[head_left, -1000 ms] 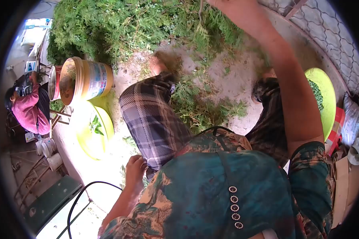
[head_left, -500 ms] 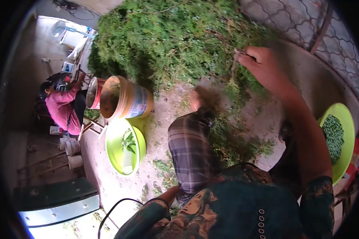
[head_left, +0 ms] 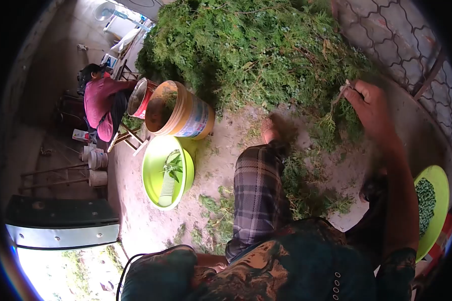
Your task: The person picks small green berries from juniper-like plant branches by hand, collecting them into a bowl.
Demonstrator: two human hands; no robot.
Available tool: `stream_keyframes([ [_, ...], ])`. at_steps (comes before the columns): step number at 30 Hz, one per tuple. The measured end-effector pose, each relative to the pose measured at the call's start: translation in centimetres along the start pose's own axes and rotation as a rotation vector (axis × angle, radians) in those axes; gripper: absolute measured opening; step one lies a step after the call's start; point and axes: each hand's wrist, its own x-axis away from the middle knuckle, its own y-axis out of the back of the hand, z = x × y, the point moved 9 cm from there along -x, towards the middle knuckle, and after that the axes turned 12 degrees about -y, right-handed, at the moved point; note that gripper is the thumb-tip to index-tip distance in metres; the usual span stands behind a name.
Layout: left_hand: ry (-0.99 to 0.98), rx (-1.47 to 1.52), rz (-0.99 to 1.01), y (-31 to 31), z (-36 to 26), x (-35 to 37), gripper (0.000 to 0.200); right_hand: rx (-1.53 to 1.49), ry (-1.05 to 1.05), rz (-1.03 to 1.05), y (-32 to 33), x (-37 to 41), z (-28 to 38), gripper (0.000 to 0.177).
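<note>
My right hand [head_left: 369, 105] is raised at the right edge of the green branch pile [head_left: 246, 55], its fingers pinched on the stem of a leafy sprig [head_left: 331, 118] that hangs down. My left hand is hidden; only the forearm [head_left: 211, 261] shows beside my plaid trouser leg [head_left: 258, 190]. Loose green sprigs [head_left: 311, 195] lie on the floor between my legs. At the right, beyond my forearm, a yellow-green basin [head_left: 441, 195] holds many small green pieces [head_left: 426, 203].
Left of my knee stand a yellow bucket [head_left: 200, 118], a red bucket [head_left: 148, 98] and a lime basin [head_left: 188, 173] with leaves and a ribbed white object. A person in pink [head_left: 103, 100] sits at far left. Paving [head_left: 386, 30] shows at upper right.
The whole view has shifted, so the buckets, lime basin and pile appear farther right. My right hand still pinches the sprig. The left forearm is now less visible.
</note>
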Motion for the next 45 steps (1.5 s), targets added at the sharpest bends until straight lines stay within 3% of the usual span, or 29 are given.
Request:
stream_keyframes([
  [4, 0.005, -0.048, 0.061, -1.0, 1.4, 0.2, 0.022, -0.019, 0.007, -0.004, 0.0, 0.1, -0.1, 0.02],
  [7, -0.001, -0.071, 0.171, -4.6, 2.5, -0.9, 0.022, 0.112, -0.123, -0.008, 0.2, 0.3, -0.6, 0.02],
  [9, -0.001, -0.085, 0.239, -6.7, 3.5, -1.4, 0.022, 0.018, 0.039, -0.034, 0.0, 0.2, -0.4, 0.021],
  [14, -0.021, -0.139, 0.351, -8.9, 4.9, -2.3, 0.022, 0.076, -0.015, -0.02, -0.4, 0.2, -0.8, 0.021],
  [16, -0.04, -0.159, 0.396, -9.9, 5.2, -2.9, 0.022, -0.037, 0.111, -0.127, 0.1, 0.4, -0.2, 0.034],
  [22, -0.046, -0.229, 0.537, -11.2, 8.0, -2.3, 0.022, 0.05, 0.124, -0.129, -0.9, 0.6, -0.6, 0.034],
  [27, -0.089, -0.278, 0.659, -12.6, 8.9, -1.8, 0.022, 0.121, -0.023, -0.087, -2.6, 0.7, -2.7, 0.034],
  [29, -0.107, -0.308, 0.707, -12.6, 9.1, -1.6, 0.022, 0.165, -0.087, 0.025, -3.8, 1.1, -3.8, 0.026],
  [34, -0.155, -0.376, 0.782, -11.8, 9.2, -0.9, 0.022, 0.175, -0.09, 0.018, -3.7, 2.0, -3.7, 0.028],
  [45, -0.263, -0.548, 0.948, -12.7, 10.4, 0.1, 0.023, 0.149, 0.163, -0.153, -1.0, 2.0, -1.4, 0.031],
])
